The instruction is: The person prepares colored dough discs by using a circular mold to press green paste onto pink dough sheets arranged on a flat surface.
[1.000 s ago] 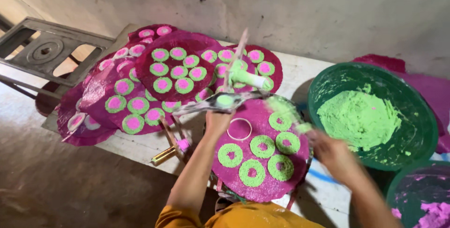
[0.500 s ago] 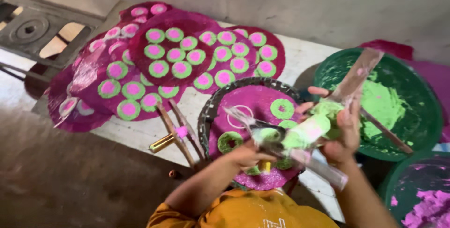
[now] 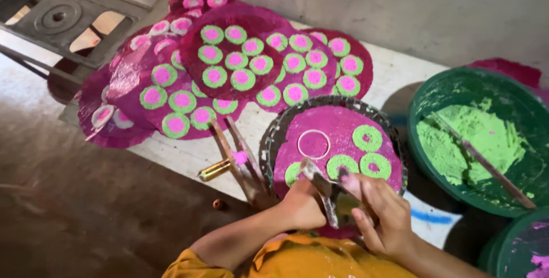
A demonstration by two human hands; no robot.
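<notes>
nearest the camera, both hands have come in close to the body since a moment ago. the left hand (image 3: 303,206) is closed around the lower end of a thin metal scraper (image 3: 323,189), and the right hand (image 3: 380,218), which half a second ago was lifted over the green bowl with green paste on a tool, now curls round the same blade from the other side, fingers (image 3: 366,195) pressed along it (whether they are wiping it or only steadying it i cannot tell). a smear of pink shows at the fingertips.

just beyond the hands lies the magenta disc (image 3: 337,141) on its round dark tray (image 3: 274,141). it carries four green rings with pink centres, one partly hidden by the blade, and one bare white ring outline (image 3: 314,143). so the disc looks only partly filled.

left of the tray some wooden sticks (image 3: 237,158) lie on the pale desk (image 3: 400,78). to the right stands the green bowl (image 3: 440,92) of green paste with a stick (image 3: 486,163) left resting in it; a second bowl with pink paste (image 3: 523,249) peeps in at the corner.

farthest off, finished magenta discs (image 3: 229,66) dotted with green-and-pink rings overlap in a fan, beside a grey metal frame (image 3: 57,20).
</notes>
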